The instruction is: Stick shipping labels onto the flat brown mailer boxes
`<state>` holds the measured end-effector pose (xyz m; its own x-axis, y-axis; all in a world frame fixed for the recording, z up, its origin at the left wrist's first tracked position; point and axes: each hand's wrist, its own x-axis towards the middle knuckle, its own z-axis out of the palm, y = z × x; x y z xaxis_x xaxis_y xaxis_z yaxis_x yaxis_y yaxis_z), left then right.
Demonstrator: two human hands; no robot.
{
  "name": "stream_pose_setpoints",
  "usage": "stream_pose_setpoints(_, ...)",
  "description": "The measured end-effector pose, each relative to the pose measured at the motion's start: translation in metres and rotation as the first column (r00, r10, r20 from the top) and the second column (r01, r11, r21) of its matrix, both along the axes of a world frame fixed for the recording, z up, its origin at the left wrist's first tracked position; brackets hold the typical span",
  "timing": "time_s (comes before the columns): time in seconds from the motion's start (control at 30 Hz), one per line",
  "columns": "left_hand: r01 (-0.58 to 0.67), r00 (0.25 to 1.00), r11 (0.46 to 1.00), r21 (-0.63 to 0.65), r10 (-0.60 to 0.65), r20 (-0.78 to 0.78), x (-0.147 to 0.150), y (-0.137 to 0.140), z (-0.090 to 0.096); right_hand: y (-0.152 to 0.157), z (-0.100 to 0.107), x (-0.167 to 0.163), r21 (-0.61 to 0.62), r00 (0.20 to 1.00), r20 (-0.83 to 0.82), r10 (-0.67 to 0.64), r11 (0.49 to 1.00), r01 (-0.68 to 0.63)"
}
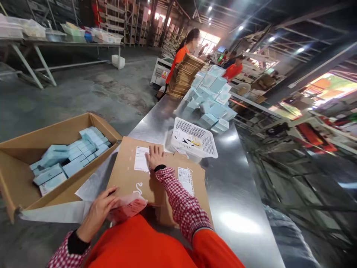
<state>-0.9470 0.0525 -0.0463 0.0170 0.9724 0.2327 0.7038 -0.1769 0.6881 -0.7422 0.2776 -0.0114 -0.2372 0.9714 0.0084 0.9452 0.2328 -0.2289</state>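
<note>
Brown corrugated cardboard, that's the flat carton [131, 175] lying on the steel table [240, 201] straight in front of me, plain-faced with a faint white swirl printed near its near edge. Two white labels sit on it: one label [141, 159] at its far left, a second label [186, 180] toward three o'clock. My right hand [155, 157] is pressed down flat, fingers spread and loose, palm on the carton with fingertips against the edge of the first label, not gripping anything. My left hand [98, 212] is down at seven o'clock from the carton's middle, fingers curled and pinching a thin clear plastic sleeve [128, 207] with a pinkish tint that droops over the carton's near edge.

At nine o'clock, an open brown box [16, 178] holds rows of pale blue packets [73, 156], some stacked on edge, some flat. At one o'clock, just beyond the carton, a white perforated basket [195, 141] sits tilted. Further out at twelve, a heap of pale blue boxes [212, 100] covers the table, with a tall stack of brown cardboard sheets [185, 74] beside it. A person in orange [181, 56] stands behind that stack, and another person in orange [233, 70] farther back.
</note>
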Motion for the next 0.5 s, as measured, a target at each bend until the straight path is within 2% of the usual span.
stream_pose_setpoints(0.07,-0.061,0.997,0.996,0.063,0.063,-0.035,-0.001,-0.003,-0.008,0.001,-0.002,0.032,0.04,0.978,-0.061,-0.2,0.978,0.203)
stream_pose_setpoints(0.1,-0.085,0.995,0.992,0.097,0.09,-0.052,-0.001,-0.004,-0.013,-0.004,-0.005,0.046,0.05,0.965,-0.11,-0.236,0.969,0.243)
stream_pose_setpoints(0.2,-0.078,0.993,0.988,0.132,0.089,-0.081,-0.001,-0.008,-0.027,-0.036,-0.017,0.071,-0.011,0.938,-0.271,-0.215,0.975,0.22)
stream_pose_setpoints(0.27,-0.063,0.994,0.99,0.125,0.074,-0.085,0.003,-0.01,-0.028,-0.059,-0.022,0.076,-0.077,0.884,-0.406,-0.23,0.973,0.218)
stream_pose_setpoints(0.33,-0.042,0.997,0.995,0.093,0.048,-0.068,0.01,-0.013,-0.021,-0.073,-0.019,0.084,-0.146,0.758,-0.59,-0.278,0.96,0.239)
stream_pose_setpoints(0.4,-0.021,0.999,0.998,0.052,0.023,-0.03,0.02,-0.016,-0.008,-0.083,-0.008,0.111,-0.225,0.552,-0.768,-0.326,0.943,0.244)
stream_pose_setpoints(0.47,-0.015,1.0,0.998,0.059,0.015,0.005,0.028,-0.02,0.008,-0.092,0.006,0.159,-0.303,0.355,-0.854,-0.38,0.919,0.253)
stream_pose_setpoints(0.5,-0.021,1.0,0.996,0.089,0.02,0.015,0.031,-0.022,0.017,-0.097,0.012,0.19,-0.339,0.29,-0.864,-0.411,0.902,0.267)
